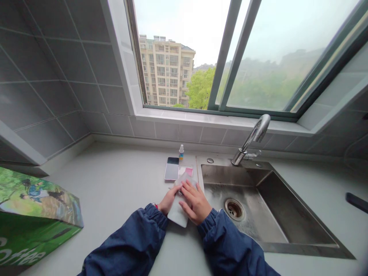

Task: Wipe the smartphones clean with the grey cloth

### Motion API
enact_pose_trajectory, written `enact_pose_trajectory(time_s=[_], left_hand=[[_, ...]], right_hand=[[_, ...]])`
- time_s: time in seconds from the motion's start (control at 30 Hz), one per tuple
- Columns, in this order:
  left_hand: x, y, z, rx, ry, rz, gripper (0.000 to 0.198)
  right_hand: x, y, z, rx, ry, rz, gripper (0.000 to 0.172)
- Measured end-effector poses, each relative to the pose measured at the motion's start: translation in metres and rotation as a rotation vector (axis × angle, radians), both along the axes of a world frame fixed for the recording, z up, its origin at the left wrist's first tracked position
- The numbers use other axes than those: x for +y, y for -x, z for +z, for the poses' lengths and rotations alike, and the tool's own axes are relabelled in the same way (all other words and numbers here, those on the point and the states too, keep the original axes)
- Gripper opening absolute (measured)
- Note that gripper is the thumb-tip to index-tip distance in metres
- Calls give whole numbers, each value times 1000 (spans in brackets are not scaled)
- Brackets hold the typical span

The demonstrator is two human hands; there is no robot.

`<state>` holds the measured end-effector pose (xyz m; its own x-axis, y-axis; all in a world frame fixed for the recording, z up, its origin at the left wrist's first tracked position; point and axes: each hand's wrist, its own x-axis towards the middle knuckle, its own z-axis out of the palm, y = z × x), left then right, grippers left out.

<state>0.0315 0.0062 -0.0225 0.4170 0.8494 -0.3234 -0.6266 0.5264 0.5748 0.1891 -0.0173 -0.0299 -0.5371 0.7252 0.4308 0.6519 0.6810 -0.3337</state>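
My left hand [168, 200] is closed around the left edge of a pale, whitish phone case [178, 216], a flat slab with rounded corners. Across its upper part lies my right hand [196, 202], palm down, fingers stretched out and a little apart. Whether a thin cloth is under those fingers, I cannot tell. Just beyond the case, a smartphone [171, 169] with a dark, reflecting screen rests on the counter. Beside the phone is a small clear and pink packet [188, 171], partly covered by the case. A little white-capped bottle [181, 152] with a blue and orange label stands upright behind them.
To the right, a steel sink [273, 247] is set into the white counter [115, 184], with a chrome faucet [253, 140] behind it. A green printed box or bag [37, 218] stands at left. A dark object [356, 202] juts in at the right edge. Behind is a sliding window [221, 57].
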Motion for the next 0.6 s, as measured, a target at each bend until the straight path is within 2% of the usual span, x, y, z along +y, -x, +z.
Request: enact_pose_trajectory(time_s=[0.1,0.23,0.3,0.4,0.5,0.6], left_hand=[[1,3,1,23,7,-19,22],[1,6,4,-10,41,-95,38],[1,6,3,4,35,-55,31],[3,4,0,43,12,33,18],[3,3,-1,54,33,14,21],[0,3,4,59,53,-8,22]], right_hand=[[-3,2,2,25,11,-6,53],[-5,4,5,-6,30,95,53],[-4,2,5,-11,23,97,53],[1,-2,4,10,11,14,53],[3,-4,3,29,23,8,51],[1,-2,3,50,46,32,49]])
